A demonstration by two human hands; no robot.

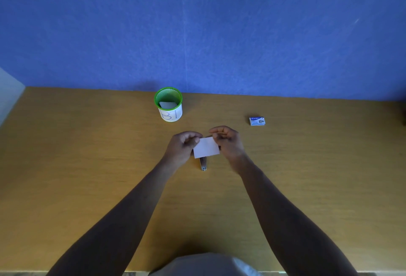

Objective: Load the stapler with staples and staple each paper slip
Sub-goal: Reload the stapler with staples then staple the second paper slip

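A white paper slip (206, 147) is held up over the middle of the wooden table (87, 154). My left hand (183, 146) pinches its upper left corner. My right hand (227, 141) pinches its upper right edge, fingers curled. Below the slip, the metal stapler (203, 164) lies on the table, mostly hidden by the paper; only its near end shows. A small blue and white staple box (257, 121) sits to the right, apart from both hands.
A green mesh cup (168, 104) with a white label stands behind the hands near the blue wall (197, 33); a grey slip lies inside it. A white surface borders the table's far left.
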